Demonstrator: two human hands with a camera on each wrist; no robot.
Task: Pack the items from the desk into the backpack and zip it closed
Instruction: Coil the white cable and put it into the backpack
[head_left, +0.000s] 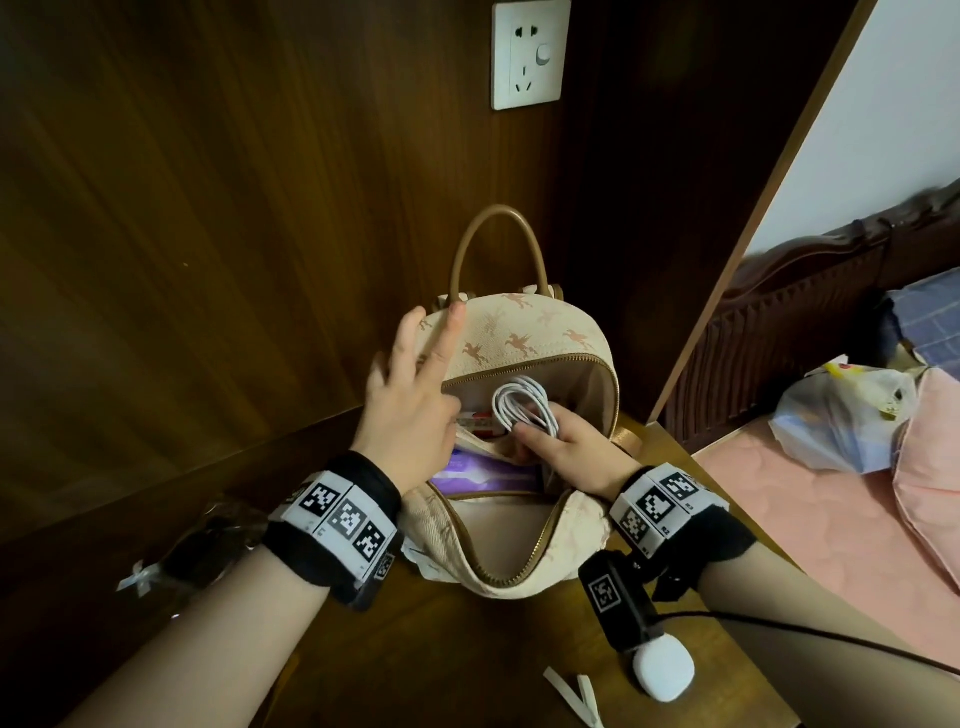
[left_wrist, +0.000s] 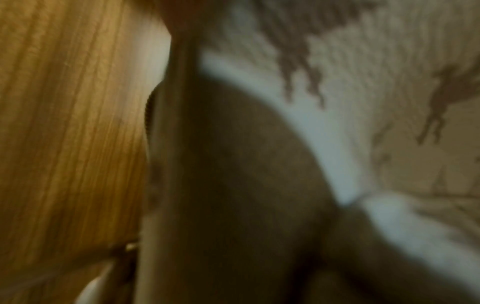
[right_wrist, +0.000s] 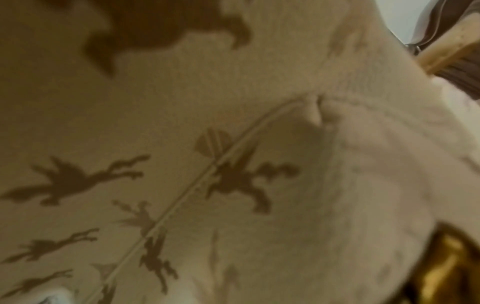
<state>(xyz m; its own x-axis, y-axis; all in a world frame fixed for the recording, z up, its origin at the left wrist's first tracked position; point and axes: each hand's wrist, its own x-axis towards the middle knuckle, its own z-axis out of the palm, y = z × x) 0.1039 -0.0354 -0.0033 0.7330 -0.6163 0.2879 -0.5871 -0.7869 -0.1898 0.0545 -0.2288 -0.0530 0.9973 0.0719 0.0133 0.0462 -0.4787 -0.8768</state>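
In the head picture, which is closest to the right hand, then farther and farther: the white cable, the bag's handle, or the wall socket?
1. White cable: held in the right hand, inside the open backpack.
2. Handle: above the backpack's top, farther back.
3. Wall socket: high on the wooden wall, farthest.

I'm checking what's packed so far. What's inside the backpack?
Inside the backpack: a purple pack, a red-and-white item, and a white cable held by the right hand. Deeper contents are hidden.

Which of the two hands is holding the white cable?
The right hand: it grips the coiled white cable inside the backpack. The left hand has straight fingers.
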